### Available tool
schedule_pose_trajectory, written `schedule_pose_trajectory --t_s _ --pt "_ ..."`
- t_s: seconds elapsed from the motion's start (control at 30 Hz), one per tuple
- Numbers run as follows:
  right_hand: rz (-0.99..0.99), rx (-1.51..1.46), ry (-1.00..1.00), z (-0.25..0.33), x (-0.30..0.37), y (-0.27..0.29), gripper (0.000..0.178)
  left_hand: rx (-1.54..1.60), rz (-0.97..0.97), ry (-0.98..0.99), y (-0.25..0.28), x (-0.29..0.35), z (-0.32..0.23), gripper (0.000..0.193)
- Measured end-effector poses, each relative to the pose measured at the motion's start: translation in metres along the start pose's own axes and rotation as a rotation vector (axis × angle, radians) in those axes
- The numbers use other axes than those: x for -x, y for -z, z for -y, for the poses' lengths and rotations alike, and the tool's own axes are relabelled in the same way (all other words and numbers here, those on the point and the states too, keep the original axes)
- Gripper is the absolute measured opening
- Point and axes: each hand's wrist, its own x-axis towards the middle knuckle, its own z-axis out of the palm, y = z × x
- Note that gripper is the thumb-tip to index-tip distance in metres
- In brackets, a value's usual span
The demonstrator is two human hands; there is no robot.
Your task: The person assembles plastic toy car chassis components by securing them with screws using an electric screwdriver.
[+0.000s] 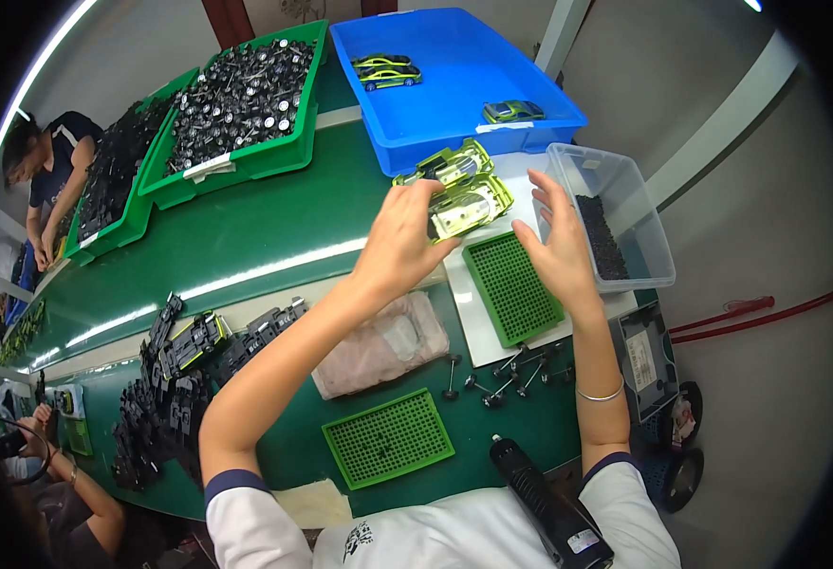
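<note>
As seen from the head camera: left hand (405,237) pinched on a lime-green toy car shell (469,206), held upside down above the white board (481,327) on the green table (246,237); right hand (557,245) open, fingers spread, just beside the shell and not touching. Second shell (450,163) lying behind. Probably light, stiff, thin plastic, somewhat slippery; best gripped at the long side edges, away from fragile inner posts.
</note>
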Motion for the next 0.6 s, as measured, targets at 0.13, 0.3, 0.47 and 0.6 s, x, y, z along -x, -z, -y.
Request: schedule_pose_trajectory --t_s 0.13,0.3,0.47,0.6 --pt "-0.002 0.027 0.056 -0.005 -0.002 -0.006 0.055 0.034 -0.001 0.013 -0.040 -0.019 0.020 0.057" --pt "0.220 0.013 0.194 0.008 0.004 0.003 0.053 -0.012 -0.064 -0.003 -0.059 -0.016 0.026 0.056" --pt "1.545 -1.097 0.610 0.040 0.030 0.032 0.059 -0.042 -0.094 -0.021 -0.062 -0.015 0.030 0.057" --pt "1.558 -1.114 0.681 0.034 0.085 0.032 0.064 -0.101 -0.100 -0.094 -0.046 -0.021 0.031 0.060"
